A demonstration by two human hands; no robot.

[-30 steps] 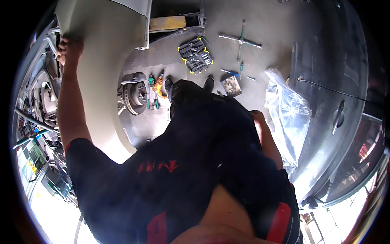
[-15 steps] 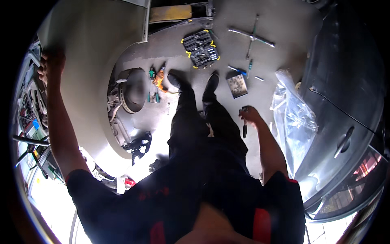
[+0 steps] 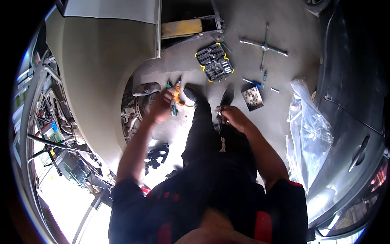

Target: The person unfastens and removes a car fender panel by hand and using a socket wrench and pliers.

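Observation:
My left hand (image 3: 161, 106) is smeared by motion, raised between the car's wheel arch and the tools on the floor; its fingers do not show clearly. In front of my thighs, my right hand (image 3: 235, 117) closes around a dark-handled tool (image 3: 220, 126) that looks like a ratchet, its handle pointing down. Beyond my left hand and partly hidden by it lie an orange air tool (image 3: 177, 92) and a green-handled tool (image 3: 174, 110). A beige car fender (image 3: 97, 69) curves over the exposed wheel hub area (image 3: 134, 110) on the left.
An open socket set (image 3: 214, 61), a cross wrench (image 3: 265, 47), a blue-handled tool (image 3: 252, 82) and a tray of small parts (image 3: 256, 106) lie on the floor ahead. A yellow jack (image 3: 181, 28) stands beyond. Clear plastic sheeting (image 3: 308, 130) hangs by a dark car (image 3: 351, 101) on the right.
My left hand has left the fender's far edge and swung inward toward the floor tools. My right hand has moved left, in front of my legs, still holding the tool. The view has shifted left.

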